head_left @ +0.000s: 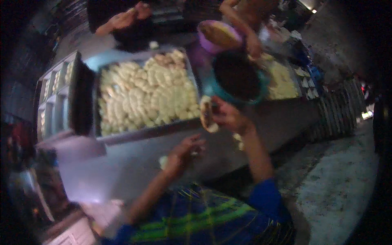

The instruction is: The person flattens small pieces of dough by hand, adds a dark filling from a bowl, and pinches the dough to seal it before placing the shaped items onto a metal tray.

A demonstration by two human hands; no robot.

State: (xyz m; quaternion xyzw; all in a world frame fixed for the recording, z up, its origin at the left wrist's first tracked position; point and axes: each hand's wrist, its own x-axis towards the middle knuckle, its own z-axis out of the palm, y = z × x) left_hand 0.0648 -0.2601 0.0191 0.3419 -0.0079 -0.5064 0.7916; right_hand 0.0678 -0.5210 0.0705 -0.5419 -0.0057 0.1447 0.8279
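Observation:
My right hand (228, 116) grips a flattened piece of dough (207, 115), pale at the ends with a dark brown filling along its middle. It is held upright by the near right corner of a large tray (143, 130) full of pale dough pieces. My left hand (186, 152) is lower and to the left, over the grey table, its fingers apart and slightly curled. Blur hides its fingertips; I see nothing held in it. One pale dough piece (163, 162) lies beside my left wrist, and a few others (238, 141) lie by my right wrist.
Beyond my right hand stands a teal basin (261, 90) of dark filling, with a purple bowl (203, 36) behind it. Another person's hand (255, 47) reaches beside the basin; a second person's hands (126, 19) are at the far left. A compartmented rack (52, 96) stands left.

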